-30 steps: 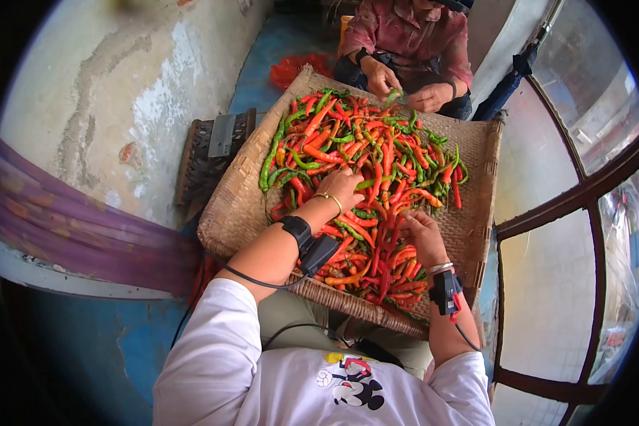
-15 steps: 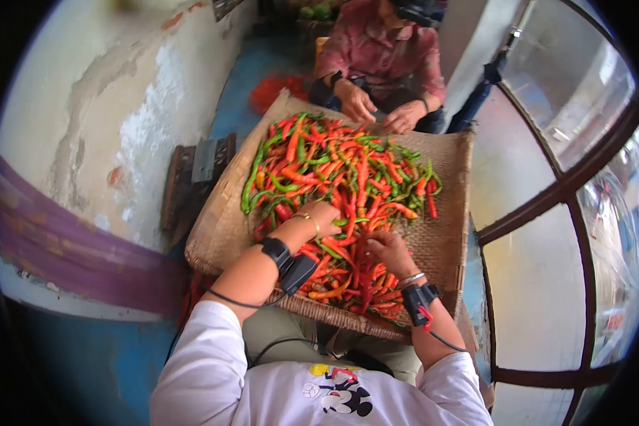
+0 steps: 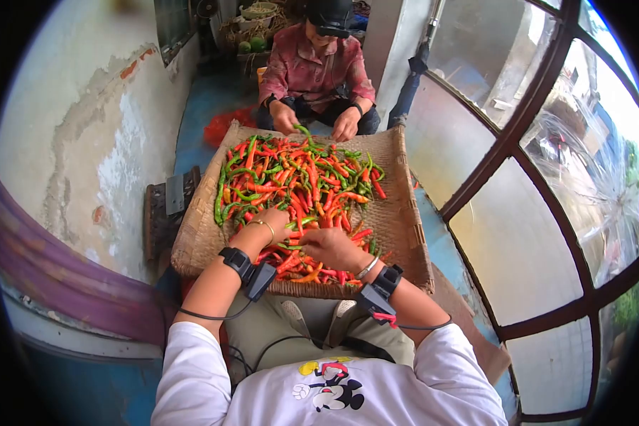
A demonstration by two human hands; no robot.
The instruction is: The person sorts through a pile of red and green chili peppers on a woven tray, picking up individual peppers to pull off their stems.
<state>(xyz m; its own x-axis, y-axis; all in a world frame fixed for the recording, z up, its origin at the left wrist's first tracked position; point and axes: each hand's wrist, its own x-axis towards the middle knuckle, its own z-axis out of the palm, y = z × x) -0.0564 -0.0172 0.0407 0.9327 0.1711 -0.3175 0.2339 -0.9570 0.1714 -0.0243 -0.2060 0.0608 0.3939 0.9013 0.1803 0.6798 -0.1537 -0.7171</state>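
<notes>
A wide woven tray (image 3: 397,234) in front of me bears a heap of red, orange and green chili peppers (image 3: 312,174). My left hand (image 3: 271,224) is over the near part of the heap with curled fingers. A green chili pepper (image 3: 302,222) sticks out at its fingertips and appears gripped there. Close beside it on the right, my right hand (image 3: 331,247) has its fingers drawn together, pointing toward the left hand. Whatever lies between those fingers is hidden. Both wrists carry a bracelet and a black strapped device.
A person (image 3: 319,71) in a dark cap sits across the tray, hands at its far edge, a green chili by one. A peeling wall (image 3: 85,142) stands left, a framed window (image 3: 525,263) right. A red bag (image 3: 227,124) lies on the blue floor.
My view has tilted up, showing more of the other person. My right hand has moved left, close to my left hand. The other person's hands are farther apart.
</notes>
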